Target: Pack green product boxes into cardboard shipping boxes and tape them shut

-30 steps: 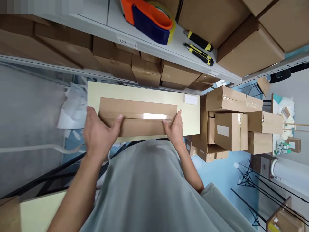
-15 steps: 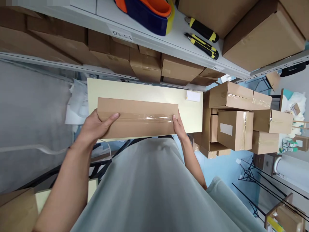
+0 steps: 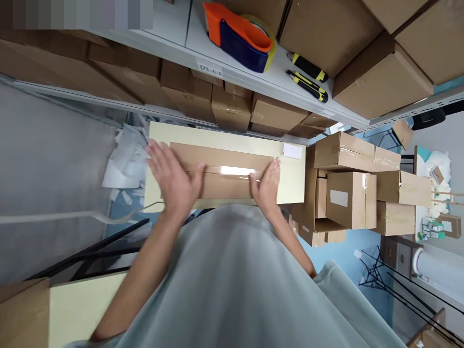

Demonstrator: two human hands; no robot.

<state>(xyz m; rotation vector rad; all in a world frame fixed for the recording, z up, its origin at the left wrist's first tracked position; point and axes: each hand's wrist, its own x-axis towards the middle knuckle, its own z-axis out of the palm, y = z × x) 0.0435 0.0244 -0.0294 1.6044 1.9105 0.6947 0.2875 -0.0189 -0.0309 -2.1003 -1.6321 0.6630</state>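
Note:
A long cardboard box, with a strip of clear tape along its top seam, lies across the cream tabletop in front of me. My left hand is open at the box's left end, fingers stretched and thumb over its top face. At the right end, my right hand has its fingers straight along the end and its thumb on the top. Neither hand is wrapped round the box. A small white label or card lies at the table's back right.
A shelf above the table holds a tape dispenser, two box cutters and cartons. More cartons line the shelf below. Stacked boxes stand right of the table. A pale cable runs at the left.
The box, earlier gripped at both ends nearer to me, is now lower on the tabletop. My left hand has loosened and spread its fingers; the right hand's fingers have straightened.

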